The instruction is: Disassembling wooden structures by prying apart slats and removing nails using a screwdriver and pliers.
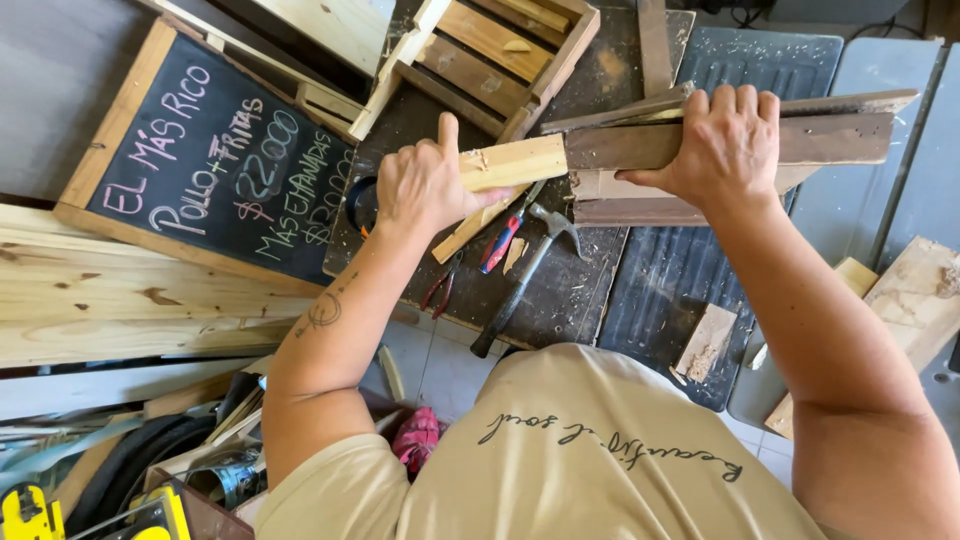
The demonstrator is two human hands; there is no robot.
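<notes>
I see the left hand (425,185) with fingers wrapped tight on the pale wood stick (510,162). It butts against the dark wood pieces (640,145), gripped under the right hand (725,145) near the table's (590,290) far edge. The hammer (525,275) lies untouched, so joining looks not yet done.

bright even daylight | soft shadows | sharp focus | slight wide-angle bending at edges

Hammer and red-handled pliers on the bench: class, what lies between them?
In the head view, a screwdriver with a red and blue handle lies between the hammer and the red-handled pliers, on the dark, sawdust-strewn bench.
</notes>
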